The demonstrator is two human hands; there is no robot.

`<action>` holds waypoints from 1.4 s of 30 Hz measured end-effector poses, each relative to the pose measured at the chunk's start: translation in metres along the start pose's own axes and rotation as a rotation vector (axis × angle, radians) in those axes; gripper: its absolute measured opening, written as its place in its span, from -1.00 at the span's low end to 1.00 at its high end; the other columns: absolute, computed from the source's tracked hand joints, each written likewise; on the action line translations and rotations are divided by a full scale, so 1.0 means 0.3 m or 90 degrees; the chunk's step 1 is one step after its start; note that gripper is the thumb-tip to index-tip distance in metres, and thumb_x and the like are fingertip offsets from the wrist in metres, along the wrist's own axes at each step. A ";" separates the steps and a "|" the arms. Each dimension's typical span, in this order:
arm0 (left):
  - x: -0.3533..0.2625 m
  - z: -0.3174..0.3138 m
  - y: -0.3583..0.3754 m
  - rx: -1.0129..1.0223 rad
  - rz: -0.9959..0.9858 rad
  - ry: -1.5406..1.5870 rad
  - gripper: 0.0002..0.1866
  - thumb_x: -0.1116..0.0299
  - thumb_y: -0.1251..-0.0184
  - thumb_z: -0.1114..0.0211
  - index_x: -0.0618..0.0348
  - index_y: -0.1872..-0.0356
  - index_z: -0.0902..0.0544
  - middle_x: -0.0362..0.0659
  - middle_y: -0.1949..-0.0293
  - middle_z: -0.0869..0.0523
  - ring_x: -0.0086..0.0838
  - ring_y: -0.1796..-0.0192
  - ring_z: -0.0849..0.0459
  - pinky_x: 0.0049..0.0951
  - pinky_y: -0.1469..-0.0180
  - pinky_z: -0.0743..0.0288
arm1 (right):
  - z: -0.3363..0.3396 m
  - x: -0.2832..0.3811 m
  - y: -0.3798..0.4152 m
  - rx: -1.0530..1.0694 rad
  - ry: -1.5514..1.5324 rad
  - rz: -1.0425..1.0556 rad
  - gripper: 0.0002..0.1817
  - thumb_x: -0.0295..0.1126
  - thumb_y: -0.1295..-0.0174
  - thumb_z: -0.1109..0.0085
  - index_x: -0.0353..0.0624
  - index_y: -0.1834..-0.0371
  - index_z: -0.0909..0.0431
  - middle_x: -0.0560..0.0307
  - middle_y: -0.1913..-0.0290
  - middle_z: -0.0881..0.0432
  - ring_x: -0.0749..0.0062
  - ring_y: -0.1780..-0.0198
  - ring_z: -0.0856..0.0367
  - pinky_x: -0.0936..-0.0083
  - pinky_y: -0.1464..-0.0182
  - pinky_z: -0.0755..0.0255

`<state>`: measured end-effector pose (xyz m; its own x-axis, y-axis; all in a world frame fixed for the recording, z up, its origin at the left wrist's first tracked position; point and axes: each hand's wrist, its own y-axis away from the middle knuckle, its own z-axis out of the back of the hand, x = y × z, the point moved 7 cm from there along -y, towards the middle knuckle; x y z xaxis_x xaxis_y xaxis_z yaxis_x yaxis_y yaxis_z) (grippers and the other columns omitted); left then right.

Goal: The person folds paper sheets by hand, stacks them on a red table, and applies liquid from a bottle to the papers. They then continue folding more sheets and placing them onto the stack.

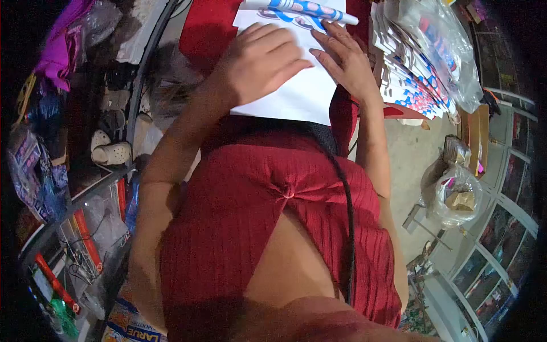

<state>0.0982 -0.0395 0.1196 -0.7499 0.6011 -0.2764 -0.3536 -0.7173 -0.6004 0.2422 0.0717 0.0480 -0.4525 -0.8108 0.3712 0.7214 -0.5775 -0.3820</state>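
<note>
A white paper sheet (285, 104) lies in front of me on a red surface, its near edge close to my lap. Across its far end runs a rolled or folded paper edge (313, 9) printed in blue and pink. My left hand (263, 64) is over the left part of the sheet, blurred by motion, with the thumb apart from the loosely bent fingers. On the sheet's right side rests my right hand (348, 64), fingers spread and pointing toward the printed edge, its middle fingertips right beside it. Neither hand shows anything in its grasp.
At the right, a stack of printed paper pieces (413, 85) sits partly under clear plastic (456, 62). A plastic bag (456, 196) stands on the floor farther right. Cluttered shelving with clogs (111, 149) is at the left. A black cable (348, 228) hangs down my front.
</note>
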 end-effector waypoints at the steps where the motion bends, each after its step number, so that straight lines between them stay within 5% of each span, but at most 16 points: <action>1: 0.032 -0.028 -0.024 0.000 0.006 -0.003 -0.75 0.25 -0.17 -0.46 0.18 0.30 -0.62 -0.13 0.19 -0.63 -0.29 0.04 -0.60 -0.19 -0.07 -0.41 | -0.005 0.001 0.001 0.004 -0.004 0.004 -0.54 -0.04 -0.30 -0.21 0.09 -0.22 -0.61 0.02 -0.39 -0.44 0.06 -0.46 -0.30 0.10 -0.43 -0.21; 3: 0.098 -0.075 -0.072 -0.031 -0.078 -0.115 -0.72 0.27 -0.16 -0.44 0.12 0.14 -0.66 -0.12 0.01 -0.65 -0.28 -0.12 -0.59 -0.23 -0.20 -0.40 | 0.000 -0.001 0.005 -0.005 0.003 0.001 -0.52 -0.01 -0.27 -0.24 0.08 -0.21 -0.61 0.01 -0.39 -0.44 0.04 -0.45 -0.31 0.13 -0.43 -0.22; 4: 0.142 -0.096 -0.072 0.060 -0.011 -0.149 -0.57 0.14 -0.18 -0.45 0.07 -0.04 -0.66 -0.02 -0.31 -0.48 -0.15 -0.40 -0.40 -0.12 -0.39 -0.25 | 0.002 0.001 0.003 0.003 -0.009 0.001 -0.52 -0.01 -0.26 -0.25 0.06 -0.20 -0.62 0.01 -0.39 -0.44 0.06 -0.45 -0.31 0.14 -0.43 -0.21; 5: 0.155 -0.082 -0.069 0.058 -0.019 -0.151 -0.57 0.14 -0.18 -0.45 0.07 -0.04 -0.66 -0.02 -0.31 -0.48 -0.15 -0.40 -0.40 -0.12 -0.39 -0.25 | 0.007 0.000 0.003 -0.004 -0.005 0.001 -0.52 -0.01 -0.26 -0.25 0.06 -0.20 -0.62 0.01 -0.39 -0.44 0.06 -0.45 -0.31 0.14 -0.43 -0.21; 7: 0.211 -0.096 -0.062 0.181 0.047 -0.147 -0.20 -0.05 -0.22 -0.39 0.15 -0.40 -0.38 0.16 -0.48 -0.21 0.06 -0.56 -0.04 0.07 -0.54 0.14 | 0.009 -0.003 0.006 0.005 -0.051 -0.003 -0.50 -0.02 -0.24 -0.28 0.04 -0.20 -0.62 0.01 -0.39 -0.44 0.07 -0.47 -0.29 0.13 -0.44 -0.20; 8: 0.224 -0.099 -0.053 0.206 0.075 -0.120 -0.11 -0.16 -0.10 -0.43 0.15 -0.39 -0.40 0.12 -0.54 -0.08 0.12 -0.59 0.14 0.20 -0.53 0.27 | 0.014 0.000 0.006 0.014 -0.062 0.000 -0.46 0.00 -0.17 -0.34 0.03 -0.19 -0.62 0.02 -0.40 -0.43 0.09 -0.48 -0.27 0.14 -0.45 -0.18; 18: 0.248 -0.103 -0.007 0.232 0.125 -0.108 -0.03 -0.24 -0.07 -0.43 0.21 -0.41 -0.38 0.20 -0.54 -0.03 0.13 -0.59 0.21 0.21 -0.53 0.32 | 0.015 -0.005 0.009 0.029 -0.091 -0.022 -0.39 0.02 -0.03 -0.45 -0.01 -0.14 -0.65 0.08 -0.37 -0.48 0.14 -0.48 -0.27 0.16 -0.46 -0.18; 31: 0.234 -0.113 -0.014 0.178 0.124 -0.085 -0.30 -0.09 -0.18 -0.42 0.25 -0.20 -0.59 0.20 -0.54 -0.04 0.14 -0.59 0.17 0.21 -0.52 0.31 | 0.021 -0.023 0.018 0.003 -0.086 -0.064 -0.38 0.02 0.03 -0.51 -0.03 -0.09 -0.67 0.06 -0.31 -0.52 0.10 -0.39 -0.39 0.18 -0.39 -0.28; 34: 0.225 -0.120 -0.013 0.173 0.111 -0.085 -0.33 -0.07 -0.19 -0.42 0.25 -0.18 -0.60 0.19 -0.54 -0.03 0.13 -0.59 0.17 0.21 -0.52 0.31 | 0.032 -0.010 0.013 0.002 -0.094 -0.041 -0.31 0.03 0.04 -0.52 -0.07 -0.15 -0.61 0.02 -0.27 -0.54 0.04 -0.33 -0.44 0.18 -0.34 -0.33; 39: 0.222 -0.132 -0.009 0.184 0.125 -0.083 -0.33 -0.04 -0.21 -0.42 0.27 -0.19 -0.59 0.17 -0.55 -0.02 0.12 -0.59 0.17 0.21 -0.52 0.29 | 0.034 -0.031 0.019 -0.030 -0.234 -0.140 0.12 -0.03 0.22 -0.64 -0.20 -0.44 -0.24 -0.21 -0.21 -0.52 -0.08 -0.26 -0.45 0.18 -0.28 -0.37; 42: 0.233 -0.140 0.000 0.198 0.153 -0.059 -0.33 -0.02 -0.21 -0.43 0.28 -0.19 -0.58 0.16 -0.55 -0.01 0.13 -0.59 0.17 0.21 -0.51 0.24 | 0.075 0.006 0.020 -0.044 -0.230 -0.165 0.25 -0.16 0.26 -0.70 -0.26 -0.51 -0.08 -0.24 -0.25 -0.50 0.05 -0.26 -0.51 0.28 -0.26 -0.43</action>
<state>0.0692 0.0174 0.0687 -0.8741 0.3785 -0.3044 -0.3033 -0.9148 -0.2667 0.2577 0.0689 0.0654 -0.3921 -0.5609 0.7291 0.5661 -0.7719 -0.2893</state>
